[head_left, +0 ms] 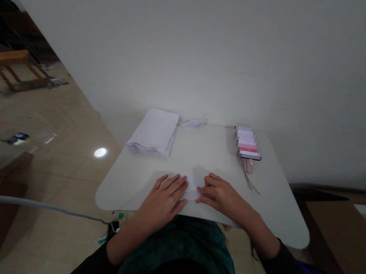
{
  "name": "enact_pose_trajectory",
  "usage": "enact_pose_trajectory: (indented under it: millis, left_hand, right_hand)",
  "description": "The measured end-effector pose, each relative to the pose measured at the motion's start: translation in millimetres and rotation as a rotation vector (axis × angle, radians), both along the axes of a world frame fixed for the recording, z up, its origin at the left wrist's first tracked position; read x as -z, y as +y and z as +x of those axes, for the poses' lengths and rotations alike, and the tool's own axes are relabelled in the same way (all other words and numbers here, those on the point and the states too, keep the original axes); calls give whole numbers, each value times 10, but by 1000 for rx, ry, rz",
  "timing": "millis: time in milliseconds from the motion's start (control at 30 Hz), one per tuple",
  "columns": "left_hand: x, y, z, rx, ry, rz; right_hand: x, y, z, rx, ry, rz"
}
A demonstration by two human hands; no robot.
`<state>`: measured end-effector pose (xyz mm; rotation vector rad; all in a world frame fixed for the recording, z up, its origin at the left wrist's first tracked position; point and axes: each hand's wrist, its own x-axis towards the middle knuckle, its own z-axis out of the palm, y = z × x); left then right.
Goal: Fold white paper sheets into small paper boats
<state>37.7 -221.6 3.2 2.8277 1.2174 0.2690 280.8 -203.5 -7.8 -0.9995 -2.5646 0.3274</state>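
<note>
A small piece of white folded paper (192, 188) lies near the front edge of the white table (118, 191). My left hand (163, 198) rests flat across its left part, fingers stretched out. From the right, my right hand (218, 192) has its fingers curled, with thumb and fingertips pinched at the paper's right edge. Both hands hide parts of the sheet, so its full shape does not show.
At the back left of the table lies a stack of white paper (154, 130), with a folded paper piece (195, 123) beside it. A phone (248, 143) and a pinkish cable (249, 168) are at the right. A wall (216, 59) borders the table's back.
</note>
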Motion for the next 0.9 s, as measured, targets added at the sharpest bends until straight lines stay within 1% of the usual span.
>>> enact_pose_trajectory:
  millis: [67, 167, 333, 467, 633, 767, 900]
  left_hand:
    - [13, 25, -11, 22, 4, 5]
    - [61, 37, -16, 33, 28, 65]
    - [140, -15, -58, 7, 71, 169]
    - [197, -62, -96, -21, -22, 186]
    - [230, -72, -75, -60, -160, 159]
    - [195, -27, -5, -144, -230, 140]
    - [174, 53, 53, -217, -365, 54]
  right_hand:
    - [-33, 34, 8, -22, 12, -40]
    - [-60, 50, -6, -19, 29, -56]
    - [-29, 6, -98, 12, 45, 53]
    - [62, -29, -201, 14, 16, 148]
    - [155, -22, -300, 11, 61, 161]
    - [169, 48, -341, 9, 131, 101]
    - [209, 157, -358, 43, 320, -70]
